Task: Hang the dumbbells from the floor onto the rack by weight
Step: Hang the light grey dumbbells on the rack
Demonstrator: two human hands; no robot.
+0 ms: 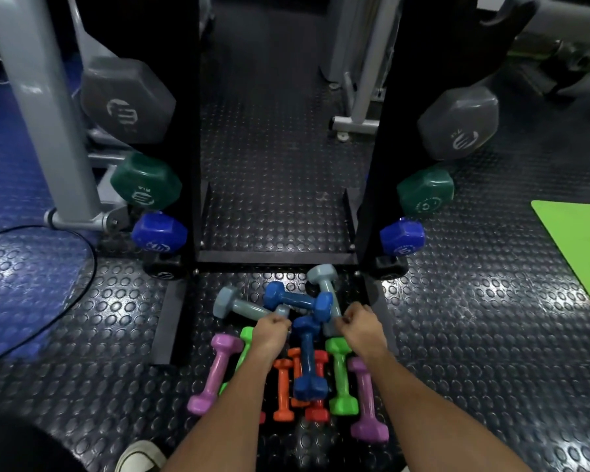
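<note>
Several small dumbbells lie piled on the floor at the foot of the black rack (pixel 276 257). My left hand (pixel 271 330) is closed around the handle of a grey dumbbell (pixel 234 304) lying on the left of the pile. My right hand (pixel 360 323) is closed around the lower handle of a second grey dumbbell (pixel 324 279). Between them lie two blue dumbbells (pixel 295 300) (pixel 308 359). Nearer me lie purple (pixel 213 373) (pixel 367 403), green (pixel 341 379), orange (pixel 283 390) and red (pixel 318 408) ones.
The rack holds big grey (pixel 126 100), dark green (pixel 147 182) and blue (pixel 159 233) dumbbells on its left side, matching ones on the right (pixel 402 236). A grey machine post (pixel 45 107) and a cable (pixel 82 294) are at left, a green mat (pixel 579 250) at right, my shoe (pixel 138 456) below.
</note>
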